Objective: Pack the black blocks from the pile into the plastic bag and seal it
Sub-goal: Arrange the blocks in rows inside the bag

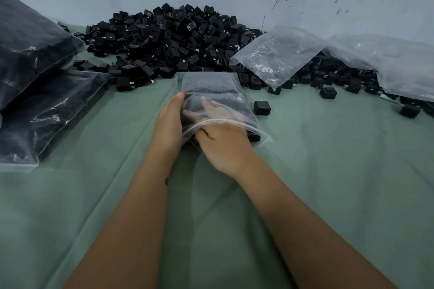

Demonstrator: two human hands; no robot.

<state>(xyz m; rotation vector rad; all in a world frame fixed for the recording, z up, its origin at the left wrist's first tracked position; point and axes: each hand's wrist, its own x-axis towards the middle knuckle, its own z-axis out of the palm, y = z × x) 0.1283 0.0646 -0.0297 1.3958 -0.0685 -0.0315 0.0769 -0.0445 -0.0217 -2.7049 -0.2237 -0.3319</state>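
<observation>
I see open green bench [328, 171] lower frame | clear plastic bag [211, 87] half-full, dark | left hand [169, 122] flat against its side | right hand [223, 141] fingers straight inside its mouth.

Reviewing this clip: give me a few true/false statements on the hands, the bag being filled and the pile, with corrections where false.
1. The right hand reaches into the mouth of the plastic bag. True.
2. The left hand rests on the pile of black blocks. False: it lies against the bag's left side.
3. The bag being filled is sealed. False: its mouth is open around the right hand.
4. Filled bags lie at the left on the green cloth. True.
5. One loose block lies just right of the bag. True.
</observation>
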